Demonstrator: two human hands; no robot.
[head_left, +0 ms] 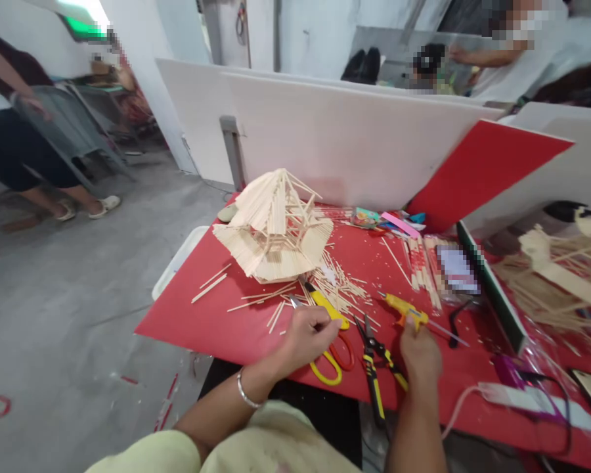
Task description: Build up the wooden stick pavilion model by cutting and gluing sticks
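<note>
In my right hand is a yellow glue gun, its nozzle pointing left and a clear glue stick out of its back. My left hand is closed, fingertips together; whatever they may hold cannot be made out. Beneath and beside it lie a yellow-handled utility knife and scissors with yellow and red loops, partly covered by the hand. Pliers with black and yellow handles lie between my hands. Farther back stands a roofed model of thin wooden sticks, with loose sticks scattered at its foot.
The red tabletop also bears packs of sticks, a phone and a power strip. White boards and a red board stand behind. Another stick model is at right. A person stands at left by a chair.
</note>
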